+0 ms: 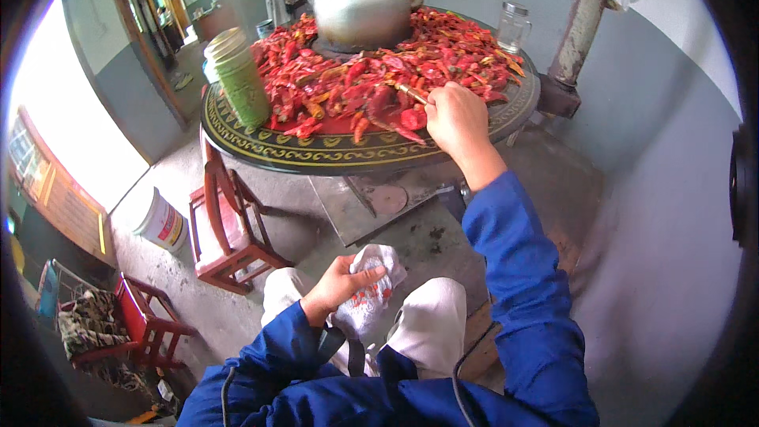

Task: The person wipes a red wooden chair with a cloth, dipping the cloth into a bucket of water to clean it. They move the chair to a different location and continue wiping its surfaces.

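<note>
My right hand [458, 115] reaches over the near right edge of the round table [332, 157]. Its fingers are closed on a thin brownish rod-like handle [412, 93], whose far end meets the dried red chili peppers [367, 86] spread over the tabletop. What that end is, I cannot tell. In my left hand [341, 284], low over my lap, is a white cloth [370, 293] with red marks, pressed under the thumb. A large metal kettle [363, 12] rises from the middle of the peppers.
A jar with green contents [240, 86] stands at the table's left edge, a lidded glass mug [513, 26] at its right. Below left are a wooden chair [222, 249], a white bucket [163, 225] and a red chair [145, 320]. A stove pipe [584, 18] stands at right.
</note>
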The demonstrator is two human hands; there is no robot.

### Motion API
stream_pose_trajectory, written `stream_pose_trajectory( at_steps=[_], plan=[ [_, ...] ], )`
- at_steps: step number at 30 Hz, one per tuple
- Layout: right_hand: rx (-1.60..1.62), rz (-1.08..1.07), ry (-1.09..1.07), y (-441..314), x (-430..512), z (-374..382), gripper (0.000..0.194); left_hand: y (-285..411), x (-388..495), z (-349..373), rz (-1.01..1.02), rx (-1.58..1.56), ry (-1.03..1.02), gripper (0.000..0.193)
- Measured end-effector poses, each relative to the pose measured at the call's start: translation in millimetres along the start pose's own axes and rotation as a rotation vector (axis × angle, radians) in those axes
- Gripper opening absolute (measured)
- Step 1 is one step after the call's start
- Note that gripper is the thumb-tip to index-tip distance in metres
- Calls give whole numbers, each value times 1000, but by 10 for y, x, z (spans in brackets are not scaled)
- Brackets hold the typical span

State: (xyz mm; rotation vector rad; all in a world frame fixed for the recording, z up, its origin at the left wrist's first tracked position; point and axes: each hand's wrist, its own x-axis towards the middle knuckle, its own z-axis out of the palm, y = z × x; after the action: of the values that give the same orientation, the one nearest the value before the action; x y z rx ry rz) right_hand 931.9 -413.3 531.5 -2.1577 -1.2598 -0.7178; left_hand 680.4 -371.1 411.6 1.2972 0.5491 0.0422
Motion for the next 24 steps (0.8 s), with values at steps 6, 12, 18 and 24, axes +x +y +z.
stream_pose_trajectory(
  at_steps=[6,12,18,24],
  plan=[
    [712,9,169,-335,-778,-37,39,-141,-232,-355,133,-242,163,21],
    [1462,522,-688,-1381,-2291,548,93,-218,-282,-334,240,-627,279,33],
    [1860,1052,-394,-1105,-2590,753,49,-619,-853,-931,347,725,472,42],
    [1539,864,197,-255,-2694,325,42,-1322,-1434,-881,55,1093,386,17]
  ],
)
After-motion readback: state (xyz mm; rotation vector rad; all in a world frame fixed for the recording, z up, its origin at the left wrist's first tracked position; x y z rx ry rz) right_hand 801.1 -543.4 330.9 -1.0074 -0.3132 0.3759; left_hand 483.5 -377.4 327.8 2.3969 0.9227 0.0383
